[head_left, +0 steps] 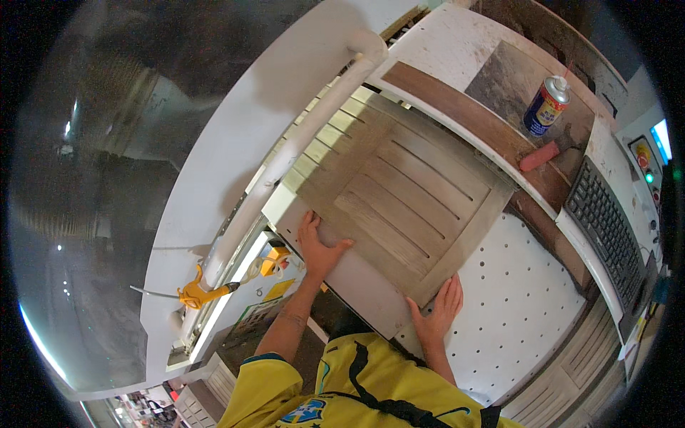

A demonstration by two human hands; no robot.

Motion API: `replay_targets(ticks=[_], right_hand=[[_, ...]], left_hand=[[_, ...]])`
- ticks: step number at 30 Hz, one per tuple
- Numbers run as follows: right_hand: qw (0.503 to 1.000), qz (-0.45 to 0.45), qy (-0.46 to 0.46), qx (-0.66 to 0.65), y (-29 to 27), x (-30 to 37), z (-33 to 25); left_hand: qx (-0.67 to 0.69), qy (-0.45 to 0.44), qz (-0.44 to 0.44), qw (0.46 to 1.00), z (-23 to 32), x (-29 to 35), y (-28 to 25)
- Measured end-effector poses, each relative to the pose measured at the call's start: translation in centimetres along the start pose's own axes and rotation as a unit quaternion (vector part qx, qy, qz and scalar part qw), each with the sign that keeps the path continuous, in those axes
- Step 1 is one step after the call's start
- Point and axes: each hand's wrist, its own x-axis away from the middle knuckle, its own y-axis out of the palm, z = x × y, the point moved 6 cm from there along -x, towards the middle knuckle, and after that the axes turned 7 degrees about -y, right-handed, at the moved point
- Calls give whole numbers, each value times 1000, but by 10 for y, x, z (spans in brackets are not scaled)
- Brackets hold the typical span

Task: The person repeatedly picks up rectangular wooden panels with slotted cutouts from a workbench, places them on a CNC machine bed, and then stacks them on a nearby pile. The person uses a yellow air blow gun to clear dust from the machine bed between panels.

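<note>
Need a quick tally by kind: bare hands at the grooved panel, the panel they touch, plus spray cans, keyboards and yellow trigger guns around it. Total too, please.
Bare hands: 2 (left hand, right hand)
Grooved panel at the hands: 1
Spray can: 1
Keyboard: 1
Yellow trigger gun: 1
Total: 6

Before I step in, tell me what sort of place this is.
Probably a woodworking or panel-machining workshop: a grooved, wood-look panel lies partly over a white perforated worktable, and a black keyboard sits near a red mushroom button.
</note>
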Motion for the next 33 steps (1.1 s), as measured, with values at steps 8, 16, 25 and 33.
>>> replay_targets(ticks=[8, 16, 25, 33], right_hand=[[1000, -3, 17, 8, -6, 1, -6], [999, 42, -12, 26, -11, 7, -11], [989, 117, -89, 17, -11, 11, -19], [971, 195, -139, -25, -21, 37, -22]], left_hand=[[35, 2, 27, 999, 6, 1, -10], [75, 3, 47, 996, -1, 6, -4], [34, 86, -64, 994, -22, 1, -5], [467, 61, -377, 798, 124, 109, -103]])
